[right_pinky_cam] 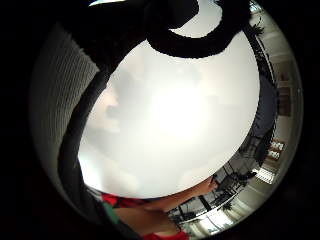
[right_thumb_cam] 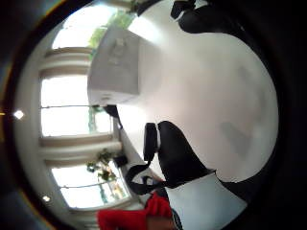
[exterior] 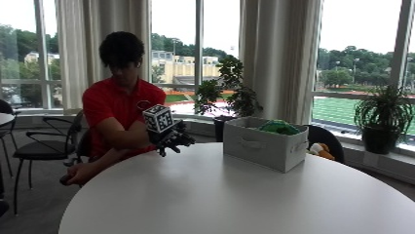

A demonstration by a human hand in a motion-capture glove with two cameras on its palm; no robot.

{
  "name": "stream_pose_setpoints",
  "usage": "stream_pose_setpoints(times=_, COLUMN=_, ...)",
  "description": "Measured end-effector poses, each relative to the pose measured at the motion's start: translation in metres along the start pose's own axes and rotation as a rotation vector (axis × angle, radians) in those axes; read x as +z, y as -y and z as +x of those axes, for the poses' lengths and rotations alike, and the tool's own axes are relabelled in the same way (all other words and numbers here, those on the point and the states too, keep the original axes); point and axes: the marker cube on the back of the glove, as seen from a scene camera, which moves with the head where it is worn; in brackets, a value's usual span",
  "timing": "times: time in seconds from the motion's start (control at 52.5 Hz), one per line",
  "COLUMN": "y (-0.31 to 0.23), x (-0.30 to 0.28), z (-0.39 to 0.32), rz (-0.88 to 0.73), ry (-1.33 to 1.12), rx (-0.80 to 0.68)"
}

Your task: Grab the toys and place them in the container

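White round bench (exterior: 214,195) in front | grip (exterior: 172,139) hangs over its far edge, fingers loose, holding nothing | green toy (exterior: 279,127) sits in box (exterior: 262,145), well apart from grip

A round white table (exterior: 214,200) fills the lower part of the outside view, and dark chairs (exterior: 45,146) stand on the grey floor at the left edge. Behind the table, long pale curtains (exterior: 279,58) hang between tall windows (exterior: 360,58). A leafy potted plant (exterior: 230,95) stands at the frame's centre, and a second potted plant (exterior: 383,117) sits on the sill at the right.
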Motion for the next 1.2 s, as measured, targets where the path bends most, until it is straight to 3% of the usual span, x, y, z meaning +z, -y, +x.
stream_pose_setpoints(times=1.2, y=-0.012, x=0.003, z=-0.001, rz=0.001, ry=0.015, rx=-0.007)
